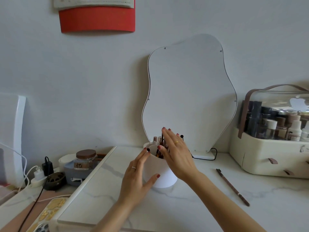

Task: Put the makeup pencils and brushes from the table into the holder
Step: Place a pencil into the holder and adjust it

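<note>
A person's left hand (135,178) wraps thumb and fingers around a white brush holder (164,174) standing near the back edge of the marble tabletop (200,206), just before the mirror (189,91), apparently steadying it. The right hand (177,154), fingers straight and holding nothing, lies over the brushes (158,141) inside, likely settling them. A brown pencil (232,187) lies apart toward the right edge.

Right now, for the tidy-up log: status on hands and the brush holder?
Left hand grips white brush holder, upright on the table. Right hand open, flat over the brushes. Brown pencil lies apart on the right.
</note>
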